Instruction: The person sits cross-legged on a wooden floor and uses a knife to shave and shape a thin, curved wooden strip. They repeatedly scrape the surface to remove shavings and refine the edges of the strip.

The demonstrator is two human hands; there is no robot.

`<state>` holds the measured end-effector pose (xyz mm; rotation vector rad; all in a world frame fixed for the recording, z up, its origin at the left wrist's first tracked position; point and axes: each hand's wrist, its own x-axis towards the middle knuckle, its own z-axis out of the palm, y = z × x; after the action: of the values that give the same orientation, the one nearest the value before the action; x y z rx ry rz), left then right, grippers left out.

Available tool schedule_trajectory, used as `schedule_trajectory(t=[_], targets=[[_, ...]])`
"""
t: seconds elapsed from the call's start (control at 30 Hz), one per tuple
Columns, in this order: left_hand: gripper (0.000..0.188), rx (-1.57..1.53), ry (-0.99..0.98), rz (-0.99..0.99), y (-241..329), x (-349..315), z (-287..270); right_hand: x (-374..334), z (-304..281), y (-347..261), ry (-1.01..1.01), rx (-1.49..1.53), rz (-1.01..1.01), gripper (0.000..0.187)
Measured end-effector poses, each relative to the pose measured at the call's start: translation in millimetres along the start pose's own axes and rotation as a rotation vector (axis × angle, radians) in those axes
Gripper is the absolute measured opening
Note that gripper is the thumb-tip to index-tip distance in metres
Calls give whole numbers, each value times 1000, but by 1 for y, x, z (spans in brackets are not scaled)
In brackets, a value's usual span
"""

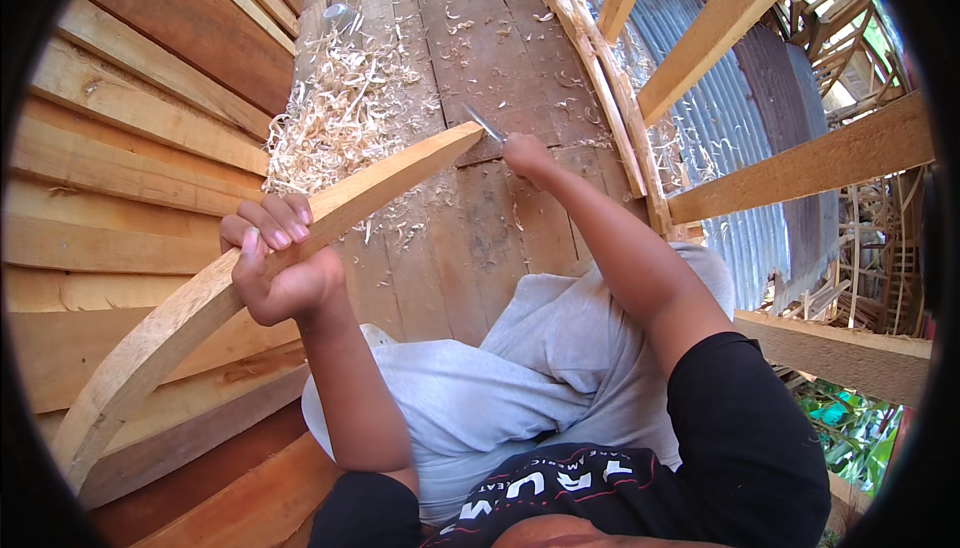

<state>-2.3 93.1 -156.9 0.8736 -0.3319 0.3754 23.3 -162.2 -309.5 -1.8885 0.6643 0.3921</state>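
A long, squared wooden beam (375, 183) slants from the lower left up to the middle of the head view, its far end cut to a narrower tip. My left hand (283, 260) is closed around it, fingers over the top and thumb on the near side. Beyond the beam's tip, my right hand (527, 160) is closed in a fist on a knife; its thin metal blade (485, 123) points up and left, close to the tip. The knife's handle is hidden inside my fist. Whether the blade touches the wood I cannot tell.
Curled wood shavings (345, 113) lie heaped on the plank floor (490, 213), with a small clear cup-like object (340, 16) behind them. A plank wall (130, 163) rises at the left. Wooden rails (800, 158) and corrugated metal sheets (735, 133) stand at the right.
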Motion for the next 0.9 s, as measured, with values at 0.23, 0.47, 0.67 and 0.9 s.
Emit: schedule_trajectory(t=[0.23, 0.47, 0.67, 0.9], targets=[[16, -4, 52, 11, -2, -1, 3, -14, 13, -24, -128, -66, -11, 27], [16, 6, 24, 7, -1, 1, 1, -15, 18, -27, -116, -36, 0, 28], [16, -10, 12, -2, 1, 1, 2, 4, -3, 3, 14, -55, 58, 35], [17, 12, 68, -10, 1, -1, 5, 12, 14, 10, 68, 102, 143, 43]])
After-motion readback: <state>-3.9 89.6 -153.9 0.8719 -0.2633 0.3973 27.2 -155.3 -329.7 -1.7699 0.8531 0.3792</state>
